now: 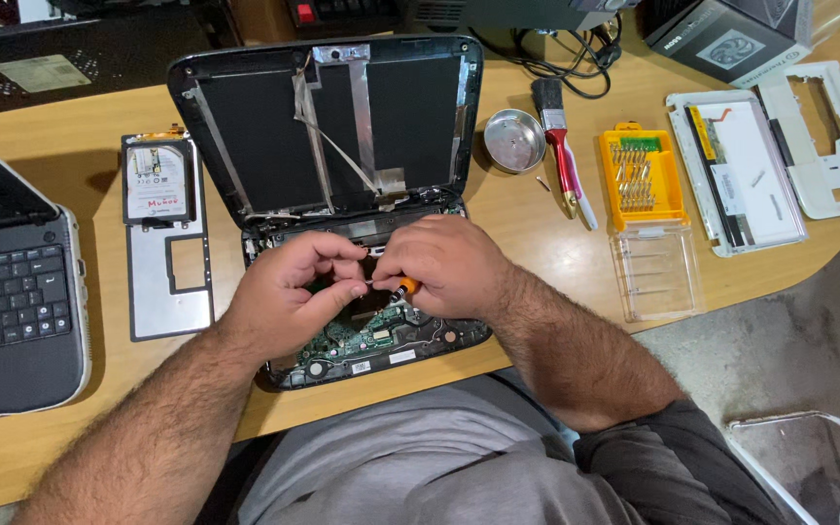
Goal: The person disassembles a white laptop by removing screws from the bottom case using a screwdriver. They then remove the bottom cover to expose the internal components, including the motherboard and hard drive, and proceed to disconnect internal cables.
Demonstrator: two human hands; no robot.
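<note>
Centrally, a small orange screwdriver is gripped by the right hand, its tip pinched by the left hand, above the opened laptop on the counter.

To your right sit a metal dish, brush, yellow bit case (lid open); second laptop left.
</note>
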